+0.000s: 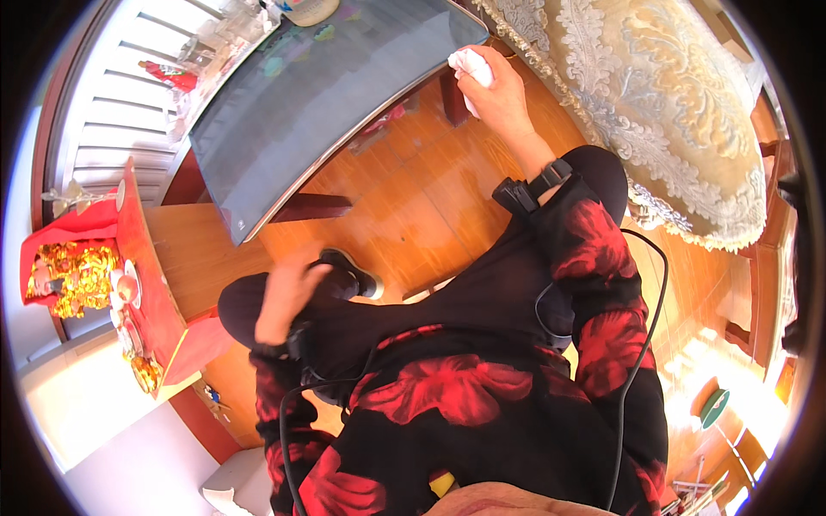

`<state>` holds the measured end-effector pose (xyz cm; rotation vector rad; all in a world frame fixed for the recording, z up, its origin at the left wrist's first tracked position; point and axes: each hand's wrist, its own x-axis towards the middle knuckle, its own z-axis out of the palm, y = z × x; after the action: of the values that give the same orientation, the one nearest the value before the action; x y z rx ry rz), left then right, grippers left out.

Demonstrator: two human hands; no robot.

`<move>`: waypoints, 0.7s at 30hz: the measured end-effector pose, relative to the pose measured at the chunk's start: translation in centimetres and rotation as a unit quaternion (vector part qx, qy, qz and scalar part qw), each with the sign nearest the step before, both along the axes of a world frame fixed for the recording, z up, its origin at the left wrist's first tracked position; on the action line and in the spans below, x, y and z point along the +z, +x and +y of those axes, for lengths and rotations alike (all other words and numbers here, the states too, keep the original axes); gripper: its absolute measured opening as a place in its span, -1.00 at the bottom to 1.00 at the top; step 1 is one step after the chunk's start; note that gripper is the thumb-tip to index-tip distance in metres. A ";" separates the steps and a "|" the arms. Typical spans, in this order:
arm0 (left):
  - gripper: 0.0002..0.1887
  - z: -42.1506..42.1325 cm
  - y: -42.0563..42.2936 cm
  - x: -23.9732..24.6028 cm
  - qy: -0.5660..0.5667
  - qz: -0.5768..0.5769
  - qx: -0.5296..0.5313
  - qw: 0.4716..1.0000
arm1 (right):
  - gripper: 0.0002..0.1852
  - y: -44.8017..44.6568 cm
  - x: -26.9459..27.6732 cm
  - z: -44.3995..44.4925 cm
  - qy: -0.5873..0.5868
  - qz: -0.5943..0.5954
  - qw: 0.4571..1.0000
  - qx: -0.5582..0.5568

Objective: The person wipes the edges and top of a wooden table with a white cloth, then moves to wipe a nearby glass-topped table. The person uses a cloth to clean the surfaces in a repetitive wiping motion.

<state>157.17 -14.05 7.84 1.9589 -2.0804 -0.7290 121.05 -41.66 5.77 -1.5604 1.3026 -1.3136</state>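
My right hand grips a crumpled white cloth or tissue, close to the right corner of a glass-topped table. Whether the cloth touches the table edge, I cannot tell. My left hand, blurred, hovers over or rests on my left knee; it holds nothing, and the thumb stands apart from the fingers. The tabletop is dark bluish glass with a pale rim and dark red wooden legs.
An armchair or sofa with a patterned, fringed cover stands to the right. At left is a red stand bearing a gold figure. A whitish container sits on the table's far side. Black cables run along my body.
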 end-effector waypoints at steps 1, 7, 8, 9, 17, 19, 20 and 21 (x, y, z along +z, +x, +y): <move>-0.59 1.7 1.7 1.7 -0.024 -0.071 0.064 0.995 | -0.61 0.1 0.1 -0.1 -0.042 -0.022 0.999 0.012; -0.73 8.9 9.0 3.0 -0.154 -0.212 0.129 0.956 | -0.56 -0.5 -1.7 -0.8 -0.103 -0.022 0.994 0.044; -0.73 9.4 9.6 2.9 -0.168 -0.187 0.136 0.958 | -0.55 -0.6 -2.1 -1.1 -0.078 -0.043 0.995 0.035; -0.74 9.9 10.0 2.8 -0.167 -0.167 0.145 0.961 | -0.55 -0.8 -2.6 -1.6 -0.026 -0.055 0.998 0.012; -0.80 11.5 9.8 2.0 -0.230 -0.148 0.205 0.940 | -0.47 0.4 -1.8 -11.2 -0.162 0.172 0.971 -0.021; -0.82 11.8 9.8 1.6 -0.254 -0.150 0.210 0.932 | -0.45 2.1 -1.9 -12.9 -0.135 0.253 0.956 -0.063; -0.83 12.0 9.8 1.4 -0.259 -0.148 0.214 0.930 | -0.45 3.1 -2.0 -13.3 -0.100 0.274 0.955 -0.059; -0.83 12.3 9.9 1.2 -0.259 -0.147 0.219 0.929 | -0.44 4.3 -2.2 -13.2 -0.053 0.297 0.951 -0.058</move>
<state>167.05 -1.78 9.07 2.1660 -1.6258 0.2002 125.38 -54.89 3.60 -2.0820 1.7265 -1.0224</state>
